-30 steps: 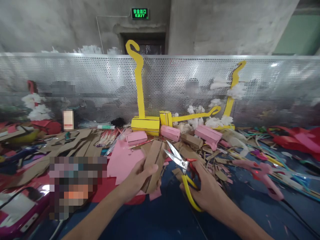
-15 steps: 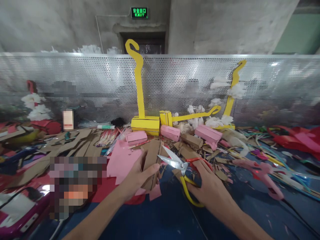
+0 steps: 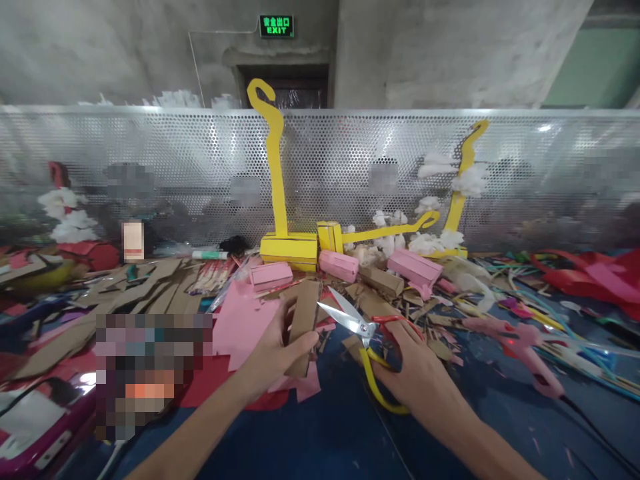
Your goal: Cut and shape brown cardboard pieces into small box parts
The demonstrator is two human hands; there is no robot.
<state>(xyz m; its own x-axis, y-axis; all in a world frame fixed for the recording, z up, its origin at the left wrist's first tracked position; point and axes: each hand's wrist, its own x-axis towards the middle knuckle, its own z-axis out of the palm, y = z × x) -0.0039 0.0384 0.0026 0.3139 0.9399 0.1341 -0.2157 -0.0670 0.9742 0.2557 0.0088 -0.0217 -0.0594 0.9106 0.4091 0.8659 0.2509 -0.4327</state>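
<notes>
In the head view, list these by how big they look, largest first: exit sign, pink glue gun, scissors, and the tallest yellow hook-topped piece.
1. Tallest yellow hook-topped piece
2. Scissors and pink glue gun: too alike to rank, both near the camera
3. Exit sign

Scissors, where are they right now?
In the head view, the scissors are just right of centre, in the right hand, their open blades pointing toward the cardboard piece held by the left hand.
</notes>
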